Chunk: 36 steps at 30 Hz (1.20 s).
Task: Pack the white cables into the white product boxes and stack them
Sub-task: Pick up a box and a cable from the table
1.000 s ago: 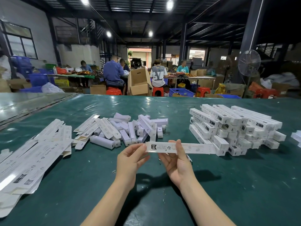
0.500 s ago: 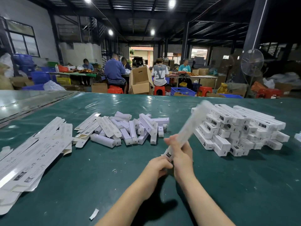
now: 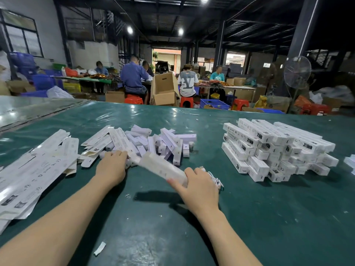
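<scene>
The right hand [image 3: 199,187] grips a white box [image 3: 161,167], with a white cable [image 3: 215,178] bunched at its fingers. The left hand [image 3: 112,166] reaches into the loose pile [image 3: 163,144]; I cannot tell its grip. The box's swinging far end could scatter that pile.

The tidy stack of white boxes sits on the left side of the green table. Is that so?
No. The head view shows the tidy stack of white cardboard boxes on the right side of the green table, not the left.
</scene>
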### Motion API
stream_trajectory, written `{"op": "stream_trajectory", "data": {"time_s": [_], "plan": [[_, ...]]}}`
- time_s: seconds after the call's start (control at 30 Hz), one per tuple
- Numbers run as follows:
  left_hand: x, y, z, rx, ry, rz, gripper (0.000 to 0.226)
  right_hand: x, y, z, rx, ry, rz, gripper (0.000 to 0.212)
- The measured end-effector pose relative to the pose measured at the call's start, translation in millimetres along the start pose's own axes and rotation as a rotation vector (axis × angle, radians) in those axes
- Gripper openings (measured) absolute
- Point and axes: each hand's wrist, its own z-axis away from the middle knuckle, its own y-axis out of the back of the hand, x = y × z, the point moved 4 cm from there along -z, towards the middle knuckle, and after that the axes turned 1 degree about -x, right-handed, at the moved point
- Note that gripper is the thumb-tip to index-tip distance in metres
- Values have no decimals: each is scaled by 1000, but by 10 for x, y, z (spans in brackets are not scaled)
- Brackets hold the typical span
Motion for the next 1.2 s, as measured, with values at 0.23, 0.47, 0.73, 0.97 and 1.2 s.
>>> {"op": "stream_trajectory", "data": {"time_s": [0.23,0.47,0.73,0.97,1.2], "plan": [[-4,493,235,453,73,452,16,-81,-79,11,-225,177,64,40],[-117,444,580,616,582,1758,18,-49,-2,17,-111,196,-50,51],[-69,227,699,457,606,1875,22,-37,50,26,-7,192,-123,44],[-116,198,672,456,629,1786,18,-32,21,35,-52,190,-59,51],[-158,158,660,433,662,1624,20,-59,16,44,-55,223,-157,45]]}}
